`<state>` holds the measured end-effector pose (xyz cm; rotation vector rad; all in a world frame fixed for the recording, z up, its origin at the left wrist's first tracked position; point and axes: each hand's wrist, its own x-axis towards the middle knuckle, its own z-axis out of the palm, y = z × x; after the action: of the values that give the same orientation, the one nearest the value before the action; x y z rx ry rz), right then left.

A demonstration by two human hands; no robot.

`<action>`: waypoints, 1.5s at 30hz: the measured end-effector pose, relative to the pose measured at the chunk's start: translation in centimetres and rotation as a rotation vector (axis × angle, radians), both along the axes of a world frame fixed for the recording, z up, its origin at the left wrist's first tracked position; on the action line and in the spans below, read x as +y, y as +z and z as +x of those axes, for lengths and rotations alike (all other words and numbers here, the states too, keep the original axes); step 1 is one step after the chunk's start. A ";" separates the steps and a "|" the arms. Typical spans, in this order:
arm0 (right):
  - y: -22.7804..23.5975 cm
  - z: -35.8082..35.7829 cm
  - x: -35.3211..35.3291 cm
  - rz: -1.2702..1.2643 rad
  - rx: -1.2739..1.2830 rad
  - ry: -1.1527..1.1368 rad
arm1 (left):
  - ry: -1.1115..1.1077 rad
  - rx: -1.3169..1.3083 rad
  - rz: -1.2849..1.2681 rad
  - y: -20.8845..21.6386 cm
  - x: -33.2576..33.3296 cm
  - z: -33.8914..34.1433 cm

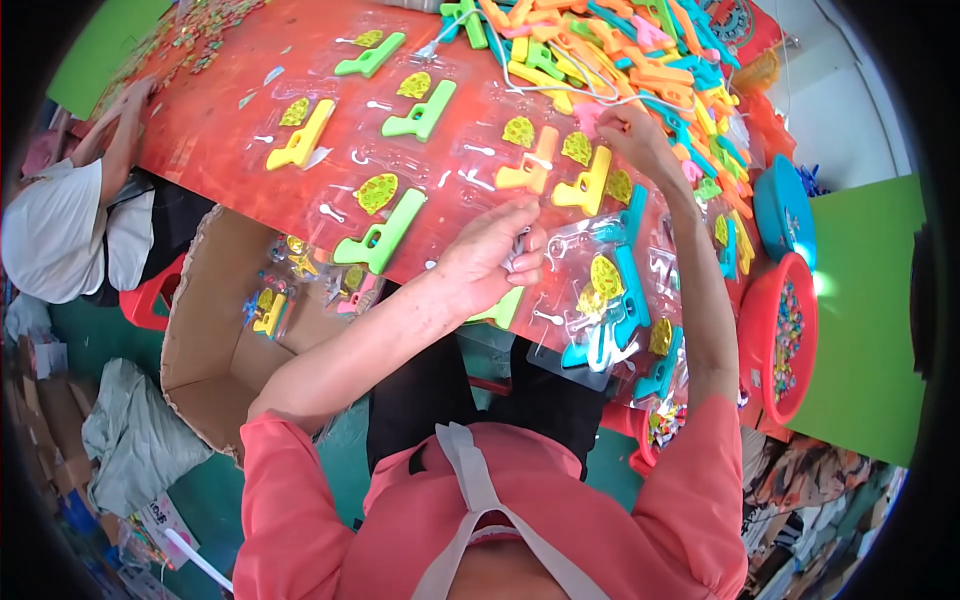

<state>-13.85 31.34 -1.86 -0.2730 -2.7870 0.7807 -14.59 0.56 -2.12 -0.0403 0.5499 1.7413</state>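
Observation:
My left hand (488, 258) is closed above the table's near edge, with small white plastic pieces (519, 247) showing between its fingers. Farther right, my right hand (636, 142) has its fingers drawn together beside a pink toy piece (586, 117); whether they grip it is unclear. Clear blister trays lie in rows, each with a toy pistol: a yellow one (583, 183), an orange one (530, 163), green ones (380, 232). Spotted yellow pieces (376, 193) and small white pieces (332, 213) sit beside the pistols. Filled trays with blue pistols (628, 300) overlap near my right forearm.
A heap of colourful toy pistols (640, 60) covers the far right of the red table (230, 130), crossed by a white cord. A red basin (780, 345) and blue basin (783, 215) stand at right. A cardboard box (215, 330) is below left. Another person (75, 215) works at far left.

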 end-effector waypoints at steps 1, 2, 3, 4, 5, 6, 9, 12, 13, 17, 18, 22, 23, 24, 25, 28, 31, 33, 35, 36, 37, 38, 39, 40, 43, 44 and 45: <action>0.0 -0.1 0.1 -0.091 -0.016 -0.038 | -0.002 0.010 -0.014 0.1 0.0 -0.2; 0.3 -0.4 0.3 -0.088 -0.014 -0.031 | -0.002 0.023 -0.010 0.2 -0.1 -0.6; 0.7 -0.7 0.5 -0.072 -0.033 -0.037 | 0.005 0.026 -0.009 0.4 -0.3 -0.8; 1.0 -1.1 0.5 -0.056 -0.050 -0.042 | 0.029 0.023 -0.030 0.9 -0.6 -1.1; 1.2 -1.6 0.4 -0.065 -0.032 -0.061 | 0.054 0.022 -0.051 1.3 -0.9 -1.5; 1.6 -2.1 -0.2 -0.064 -0.031 -0.053 | 0.060 0.004 -0.005 1.3 -1.3 -2.1; 2.3 -4.7 -2.4 -0.171 0.041 0.037 | 0.146 0.063 -0.008 1.9 -3.7 -3.8; 1.3 -9.4 -3.5 -0.107 0.123 0.185 | 0.222 0.098 -0.027 2.8 -6.6 -6.1; 1.3 -11.0 -4.9 -0.122 0.082 0.167 | 0.234 0.129 -0.011 2.7 -7.9 -7.3; 0.2 -17.5 -11.0 -0.156 0.070 0.193 | 0.440 0.211 -0.138 2.0 -12.2 -11.6; -0.1 -18.9 -12.5 -0.201 0.050 0.200 | 0.459 0.220 -0.152 1.6 -13.1 -13.0; -1.3 -21.8 -13.5 -0.241 -0.064 0.121 | 0.558 0.193 -0.305 0.7 -13.0 -16.7; -1.7 -22.8 -13.3 -0.331 0.000 0.141 | 0.602 0.205 -0.319 0.5 -12.7 -17.1; -2.6 -23.0 -13.4 -0.424 0.056 0.156 | 0.601 0.167 -0.309 -0.5 -13.3 -18.0; -1.1 -22.3 -14.4 -0.141 0.117 0.193 | 0.605 0.132 -0.297 -1.6 -14.7 -18.9; 0.5 -20.3 -9.8 0.074 0.190 0.255 | 0.439 0.293 -0.107 -0.5 -15.9 -16.4; 8.3 -12.5 -9.7 -0.014 -0.058 0.229 | 0.379 0.240 -0.218 2.2 -15.1 -9.2; 9.6 -4.9 -5.3 0.092 -0.112 0.287 | 0.202 0.278 -0.328 3.4 -12.7 -3.9; 10.2 1.1 -4.1 0.094 -0.105 0.431 | -0.010 0.226 -0.263 2.7 -12.0 0.2; 12.5 5.2 -6.0 -0.113 -0.192 0.468 | -0.100 0.193 -0.255 2.0 -11.4 2.2; 11.1 7.5 -4.4 -0.112 -0.184 0.457 | -0.166 0.174 -0.270 1.5 -10.7 4.3; 7.1 8.3 -2.8 -0.125 -0.242 0.322 | -0.240 0.184 -0.279 0.3 -10.7 6.2; 5.0 10.0 -1.7 -0.128 -0.306 0.152 | -0.320 0.169 -0.287 -0.3 -10.0 8.0; 4.7 11.4 -1.7 -0.129 -0.437 0.076 | -0.378 0.144 -0.256 -1.4 -9.5 9.5; 1.2 14.8 -2.0 -0.161 -0.269 0.153 | -0.510 0.139 -0.247 -1.9 -7.7 12.6; 0.9 15.6 -2.0 -0.168 -0.267 0.150 | -0.504 0.141 -0.237 -1.8 -7.0 13.1; 1.2 15.7 -2.7 -0.220 -0.332 0.099 | -0.492 0.147 -0.227 -1.8 -6.2 13.1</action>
<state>1.90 28.60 -0.65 -0.3324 -3.0401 1.1652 -1.47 -5.59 -3.87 0.0595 0.7908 1.2042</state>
